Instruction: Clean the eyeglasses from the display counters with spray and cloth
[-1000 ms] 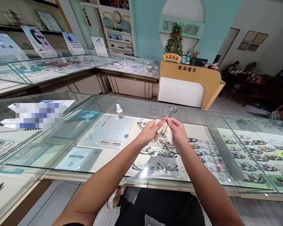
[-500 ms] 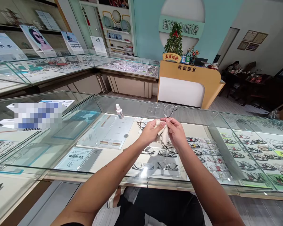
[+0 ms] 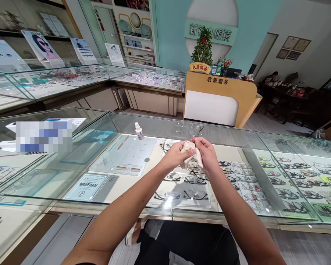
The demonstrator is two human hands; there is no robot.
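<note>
A crumpled cream cleaning cloth (image 3: 187, 151) is bunched between my two hands above the glass counter. My left hand (image 3: 179, 154) is closed on it, thumb lying across the folds. The fingers of my right hand (image 3: 205, 151) are pinched together at the cloth's right side. Just beyond the fingertips shows part of a pair of thin-rimmed eyeglasses (image 3: 197, 129); whether the fingers grip it is hidden. A small white bottle (image 3: 139, 131) stands upright to the left of my hands.
Under me is a glass display counter (image 3: 138, 197) with rows of eyeglasses (image 3: 195, 194) inside. Printed panels (image 3: 129, 156) lie at its left. More cases (image 3: 298, 184) continue to the right. Beyond stands a yellow and white cashier desk (image 3: 220, 99) with a plant (image 3: 202, 49).
The cloth has been shifted and bunched higher between my fingers, more of it now spread toward the right hand. The eyeglasses beyond the fingertips have turned slightly. The bottle stays put.
</note>
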